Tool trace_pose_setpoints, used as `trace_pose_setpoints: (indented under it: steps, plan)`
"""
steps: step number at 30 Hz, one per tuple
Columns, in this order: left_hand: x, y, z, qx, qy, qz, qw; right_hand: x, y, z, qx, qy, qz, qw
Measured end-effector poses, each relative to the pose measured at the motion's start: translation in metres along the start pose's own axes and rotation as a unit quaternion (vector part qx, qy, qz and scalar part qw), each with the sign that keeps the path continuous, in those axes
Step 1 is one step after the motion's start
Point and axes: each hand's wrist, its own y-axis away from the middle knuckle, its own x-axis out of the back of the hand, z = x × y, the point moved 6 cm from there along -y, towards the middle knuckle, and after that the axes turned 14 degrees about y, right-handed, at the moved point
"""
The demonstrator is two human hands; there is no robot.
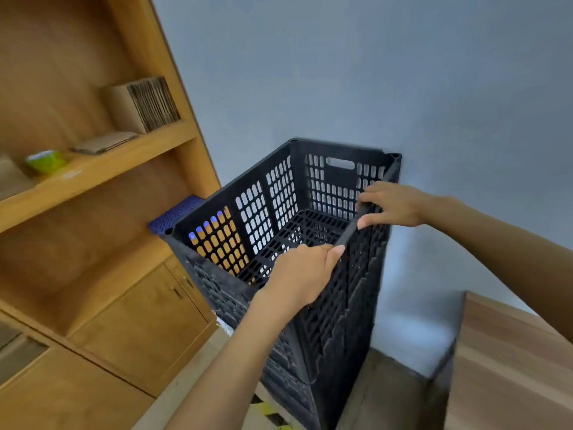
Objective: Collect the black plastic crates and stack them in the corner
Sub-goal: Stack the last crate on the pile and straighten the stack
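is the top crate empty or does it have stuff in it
Empty: the top crate shows only its bare slotted floor inside. Both hands grip its rim.

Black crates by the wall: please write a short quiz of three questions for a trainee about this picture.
1. True or false: both hands grip the same rim of the top crate.
2. What is inside the top crate? A) boxes B) nothing C) bottles
3. Which piece of furniture stands left of the crate stack?

Key:
1. True: left hand and right hand hold the near rim.
2. B
3. The wooden shelf unit.
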Motion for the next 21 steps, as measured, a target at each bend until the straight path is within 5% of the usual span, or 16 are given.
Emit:
trace_pose_setpoints:
  steps: [4,9,21]
  plan:
    - [-0.011,0.0,0.019,0.044,-0.152,0.029,0.987,0.004,0.003,-0.003,0.001,0.007,0.021,1.0]
    - [-0.026,0.008,0.024,0.108,-0.091,0.075,0.987,0.005,0.008,-0.004,-0.009,0.008,0.048,0.999]
    - [-0.016,0.01,0.025,0.09,-0.101,0.127,0.983,0.004,0.007,-0.006,-0.008,0.038,0.058,0.998]
